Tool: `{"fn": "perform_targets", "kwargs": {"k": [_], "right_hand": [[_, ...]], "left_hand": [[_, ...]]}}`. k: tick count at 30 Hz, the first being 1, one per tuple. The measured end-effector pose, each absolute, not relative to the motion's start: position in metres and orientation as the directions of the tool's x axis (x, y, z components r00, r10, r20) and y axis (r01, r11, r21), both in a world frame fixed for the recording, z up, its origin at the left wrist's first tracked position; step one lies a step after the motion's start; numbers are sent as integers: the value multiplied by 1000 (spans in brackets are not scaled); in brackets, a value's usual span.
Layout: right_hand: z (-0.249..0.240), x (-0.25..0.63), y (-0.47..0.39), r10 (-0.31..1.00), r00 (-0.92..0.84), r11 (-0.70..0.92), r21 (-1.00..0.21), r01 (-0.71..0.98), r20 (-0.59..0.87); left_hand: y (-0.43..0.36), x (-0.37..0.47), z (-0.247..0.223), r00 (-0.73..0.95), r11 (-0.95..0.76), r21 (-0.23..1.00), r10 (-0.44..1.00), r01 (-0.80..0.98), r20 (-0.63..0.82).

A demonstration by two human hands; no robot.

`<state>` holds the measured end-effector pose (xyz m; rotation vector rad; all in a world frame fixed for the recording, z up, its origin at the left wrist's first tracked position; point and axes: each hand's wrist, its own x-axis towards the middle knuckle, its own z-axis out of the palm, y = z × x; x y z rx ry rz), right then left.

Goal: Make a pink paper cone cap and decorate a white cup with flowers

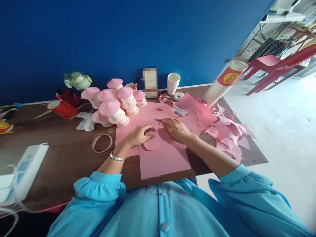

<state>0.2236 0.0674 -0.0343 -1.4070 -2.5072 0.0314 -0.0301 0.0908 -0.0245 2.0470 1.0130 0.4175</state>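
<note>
My left hand [141, 136] is over the pink paper, its thumb and curled fingers at the upper edge of a round pink paper disc [152, 145]. That disc overlaps a pink sheet [165, 163] near the table's front edge. To the right, my right hand [174, 130] rests low over the pink paper with bent fingers. A thin grey-blue pointed tool [157, 119] sticks out leftward from its fingertips; the rest is covered, so its kind is unclear. Beyond the right hand lie several markers [178, 109].
Several decorated paper cups with pink cone roofs [110, 108] stand at back left. Pink paper scraps [230, 135] pile up at right beside a tall cup stack [224, 82]. A white cup [173, 84], tape roll [178, 96], wire coil [102, 143] and power strip [32, 171] are also here.
</note>
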Motion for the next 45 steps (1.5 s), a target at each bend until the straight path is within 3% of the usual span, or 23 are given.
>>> {"fn": "perform_targets", "kwargs": {"k": [2,9,19,28,34,39,42,43,45], "right_hand": [[-33,228,69,842,-486,525,-147,838,235],[-27,258,104,944,-234,267,-122,956,234],[-35,262,133,973,-121,143,-103,984,195],[-34,260,136,983,-94,124,-190,974,159],[-26,262,135,977,2,76,-359,930,212],[-11,251,118,970,46,101,-569,816,238],[-2,232,97,986,-61,158,-759,631,155],[0,225,90,988,-122,140,-880,455,93],[0,213,76,976,-216,55,-989,136,25]], "left_hand": [[91,-32,-26,610,-346,780,790,522,-58],[91,-33,-31,579,-304,780,810,546,-90],[90,-30,-31,563,-374,737,827,564,-12],[89,-23,-21,646,-499,728,756,469,103],[90,-19,-24,661,-607,634,725,480,194],[88,-20,-24,468,-603,678,785,420,407],[82,-19,-14,390,-532,771,831,349,397],[79,-18,-10,403,-516,793,833,324,378],[74,-17,-3,436,-522,791,822,319,366]]}}
